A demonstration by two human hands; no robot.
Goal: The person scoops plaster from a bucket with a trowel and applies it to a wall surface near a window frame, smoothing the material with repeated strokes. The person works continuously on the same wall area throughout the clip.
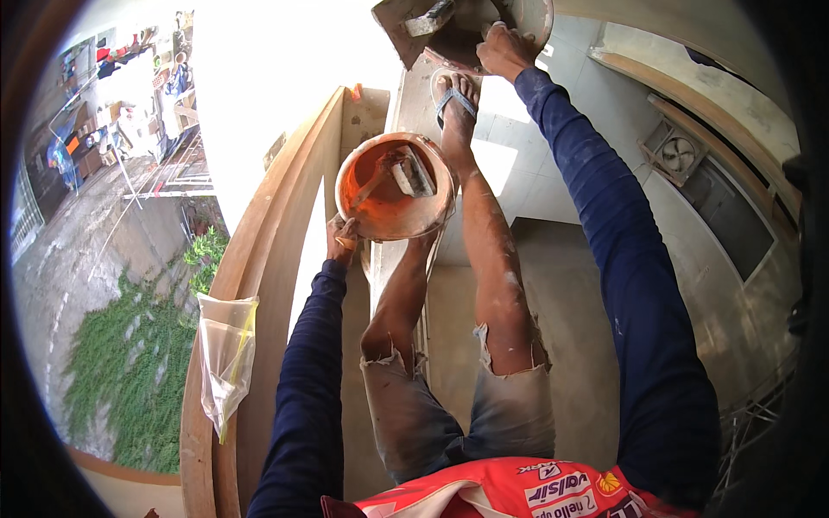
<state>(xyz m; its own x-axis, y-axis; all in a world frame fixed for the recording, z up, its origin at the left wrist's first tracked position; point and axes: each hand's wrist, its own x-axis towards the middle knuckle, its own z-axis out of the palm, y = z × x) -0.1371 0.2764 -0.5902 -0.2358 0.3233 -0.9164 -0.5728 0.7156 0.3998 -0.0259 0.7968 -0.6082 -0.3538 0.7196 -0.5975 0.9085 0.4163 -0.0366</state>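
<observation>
My left hand [342,238] is closed on the near left rim of an orange-lined bucket [440,207], its outside smeared with pale plaster. A tool with a pale, blocky end [414,175] leans inside it beside a brownish stick-like part. Farther off, at the top edge, my right hand [508,50] is closed at the near rim of a second, grey-brown bucket [542,19]. Its fingertips reach over the opening and are partly hidden. A flat trowel [395,33] with a pale handle lies against that bucket's left side, partly cut off by the frame.
My sandalled foot [456,102] stands on a narrow ledge between the buckets. Left of me runs a curved wooden sill [250,285] with a clear plastic bag [228,354]; beyond it, the ground drops far below. A floor fan [676,154] is at right.
</observation>
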